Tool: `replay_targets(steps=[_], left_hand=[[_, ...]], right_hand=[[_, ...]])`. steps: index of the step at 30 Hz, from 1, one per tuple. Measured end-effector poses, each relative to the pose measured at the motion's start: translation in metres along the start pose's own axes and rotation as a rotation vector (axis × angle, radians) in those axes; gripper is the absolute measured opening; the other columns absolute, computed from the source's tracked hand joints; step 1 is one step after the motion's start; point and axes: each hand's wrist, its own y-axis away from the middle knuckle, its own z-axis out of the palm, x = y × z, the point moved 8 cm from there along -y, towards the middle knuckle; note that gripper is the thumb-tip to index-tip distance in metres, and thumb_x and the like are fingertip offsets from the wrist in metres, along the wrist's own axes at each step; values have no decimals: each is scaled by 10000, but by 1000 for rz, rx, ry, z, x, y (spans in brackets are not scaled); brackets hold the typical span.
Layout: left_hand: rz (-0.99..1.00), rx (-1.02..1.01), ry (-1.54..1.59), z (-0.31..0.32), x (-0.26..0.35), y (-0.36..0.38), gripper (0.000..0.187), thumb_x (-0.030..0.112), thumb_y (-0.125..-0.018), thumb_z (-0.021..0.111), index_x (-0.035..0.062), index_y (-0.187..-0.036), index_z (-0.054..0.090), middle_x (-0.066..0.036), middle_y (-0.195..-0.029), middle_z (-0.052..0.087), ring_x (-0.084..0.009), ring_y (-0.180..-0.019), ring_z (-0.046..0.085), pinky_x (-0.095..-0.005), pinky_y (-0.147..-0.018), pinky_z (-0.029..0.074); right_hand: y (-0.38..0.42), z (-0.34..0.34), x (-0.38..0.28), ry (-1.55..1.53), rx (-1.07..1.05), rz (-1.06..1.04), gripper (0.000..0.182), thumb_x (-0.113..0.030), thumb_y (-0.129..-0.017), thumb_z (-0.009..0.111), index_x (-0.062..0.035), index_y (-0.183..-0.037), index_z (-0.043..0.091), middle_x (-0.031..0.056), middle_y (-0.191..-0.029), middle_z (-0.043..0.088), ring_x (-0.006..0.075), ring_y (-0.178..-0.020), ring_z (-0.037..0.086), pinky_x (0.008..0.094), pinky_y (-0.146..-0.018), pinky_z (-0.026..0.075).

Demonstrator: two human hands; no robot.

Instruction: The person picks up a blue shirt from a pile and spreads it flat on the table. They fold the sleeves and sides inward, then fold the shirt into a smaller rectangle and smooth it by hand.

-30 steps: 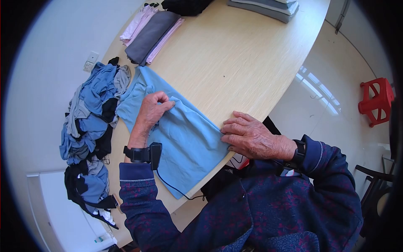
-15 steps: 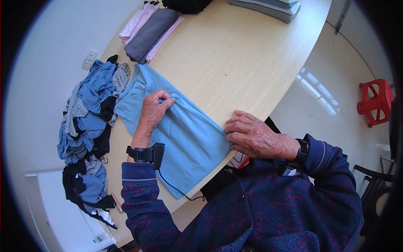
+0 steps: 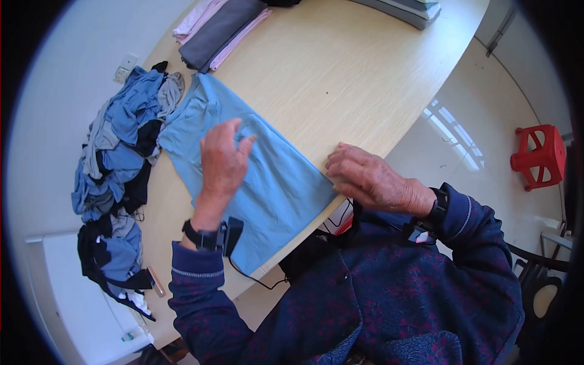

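A light blue shirt (image 3: 274,173) lies spread on the table, mostly flat, with creases and a bunched part toward its far left end. Over the shirt's middle is my left hand (image 3: 224,159), slightly blurred, its thumb and fingers apart and holding nothing. It looks lifted off the cloth. My right hand (image 3: 371,179) is at the table's near edge, by the shirt's right corner. Its fingers are bent but loose and rest at the corner; the fingertips nearest the cloth are partly hidden.
A heap of crumpled blue, grey and black clothes (image 3: 125,134) lies along the left side of the table (image 3: 340,73). Folded grey and pink garments (image 3: 222,33) sit at the back, with another grey stack (image 3: 401,12) at the far right. A red stool (image 3: 540,157) stands on the floor.
My left hand has let go of the pinched shirt cloth and opened, rising off it. My right hand stays by the corner, its fingers shifted slightly. The whole view has moved a little.
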Motion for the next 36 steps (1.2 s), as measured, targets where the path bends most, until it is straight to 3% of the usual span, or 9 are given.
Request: replay_targets(steps=[4, 7, 11, 13, 19, 25, 29, 33, 36], left_hand=[[139, -129, 124, -11, 72, 62, 593, 323, -801, 738, -18, -1241, 532, -178, -1115, 612, -363, -1089, 558, -464, -942, 399], [116, -284, 101, -3, 109, 108, 857, 484, -764, 725, -31, -1379, 424, -224, -1370, 482, -392, -1321, 419, -537, -1107, 284], [68, -410, 69, 18, 110, 143, 1039, 631, -732, 674, -19, -1461, 318, -231, -1516, 309, -392, -1433, 264, -596, -1147, 178], [88, -395, 67, 21, 107, 147, 1076, 642, -709, 687, 0, -1478, 295, -219, -1545, 259, -385, -1451, 226, -603, -1150, 160], [94, -339, 131, 16, 106, 143, 1058, 562, -670, 765, 39, -1477, 323, -215, -1512, 308, -404, -1432, 252, -599, -1147, 184], [132, -408, 280, 28, 112, 126, 1018, 548, -642, 782, 60, -1448, 394, -223, -1460, 354, -417, -1414, 272, -610, -1141, 191], [144, -355, 242, 25, 111, 125, 1008, 594, -659, 751, 75, -1450, 402, -196, -1482, 341, -383, -1427, 262, -583, -1154, 179], [149, -399, 239, 28, 110, 125, 1001, 615, -678, 732, 73, -1451, 400, -171, -1514, 325, -355, -1436, 257, -571, -1156, 181], [155, -405, 243, 27, 108, 127, 991, 617, -683, 725, 74, -1448, 405, -171, -1515, 333, -356, -1433, 265, -572, -1153, 190]], right_hand=[[-4, -14, 15, -249, -29, 354, 343, -134, -958, 575, -11, -1275, 528, 173, -1162, 590, 292, -1143, 583, 340, -977, 454], [-27, -5, -9, -189, -144, 186, 373, -130, -946, 591, -29, -1297, 518, 177, -1221, 582, 319, -1168, 576, 364, -980, 464], [-32, 48, -41, 211, -387, -301, 484, -251, -923, 611, -7, -1323, 486, 198, -1315, 536, 346, -1294, 480, 478, -1112, 359], [-33, 60, -26, 295, -475, -268, 560, -351, -932, 590, -3, -1351, 459, 205, -1368, 495, 340, -1354, 420, 513, -1168, 258], [-74, 49, -21, 418, -444, -285, 620, -435, -942, 555, 9, -1361, 447, 223, -1380, 481, 365, -1363, 406, 529, -1155, 273], [-59, 88, -29, 121, -665, -413, 746, -533, -931, 516, 31, -1404, 396, 259, -1430, 418, 390, -1378, 375, 516, -1181, 230], [-72, 95, -8, 209, -780, -433, 873, -587, -896, 514, 10, -1486, 275, 242, -1524, 306, 372, -1450, 257, 529, -1192, 169], [-110, 103, 35, 457, -713, -506, 918, -695, -911, 351, 15, -1487, 268, 235, -1552, 254, 346, -1468, 213, 498, -1215, 105], [-147, 105, 57, 569, -667, -475, 920, -698, -915, 352, 15, -1490, 265, 232, -1549, 262, 355, -1465, 214, 501, -1210, 124]])
